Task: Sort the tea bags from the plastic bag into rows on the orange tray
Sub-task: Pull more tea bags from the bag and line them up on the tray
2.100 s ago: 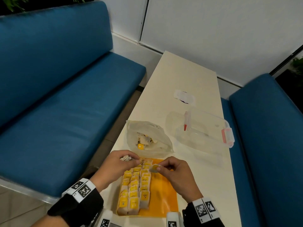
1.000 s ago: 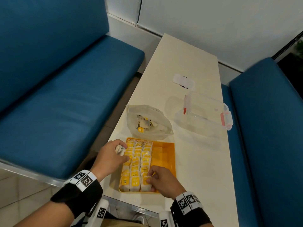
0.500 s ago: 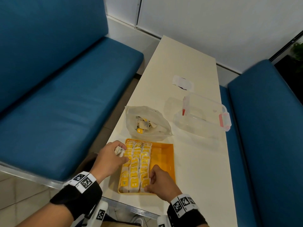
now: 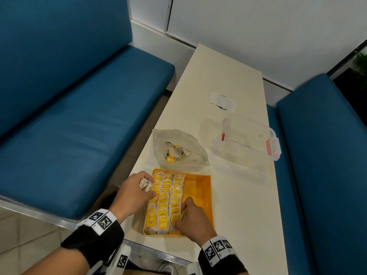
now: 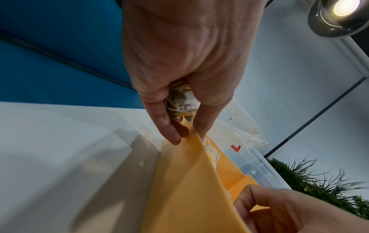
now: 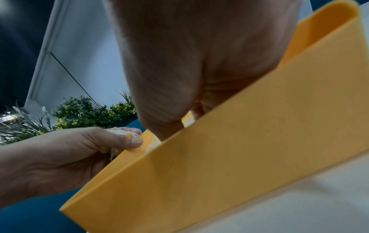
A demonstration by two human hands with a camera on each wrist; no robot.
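The orange tray (image 4: 200,187) lies at the table's near edge, holding three columns of yellow-tagged tea bags (image 4: 166,197) along its left side. My left hand (image 4: 137,187) grips a bunch of tea bags (image 4: 146,184) at the tray's left rim; in the left wrist view the bunch (image 5: 183,100) sits in my curled fingers, which touch the tray wall (image 5: 185,181). My right hand (image 4: 190,217) is curled on a tea bag (image 4: 176,221) at the near end of the third column. The plastic bag (image 4: 178,149) with more tea bags lies just beyond the tray.
A clear plastic box (image 4: 248,139) with red clips stands to the right of the bag. Farther back lies a white paper scrap (image 4: 221,100). Blue sofas (image 4: 79,116) flank the narrow table (image 4: 244,205). The tray's right half is bare.
My right hand carried a tea bag from the tray's far end to the near end of the third column. My left hand slid back to the tray's left rim, still holding its bunch.
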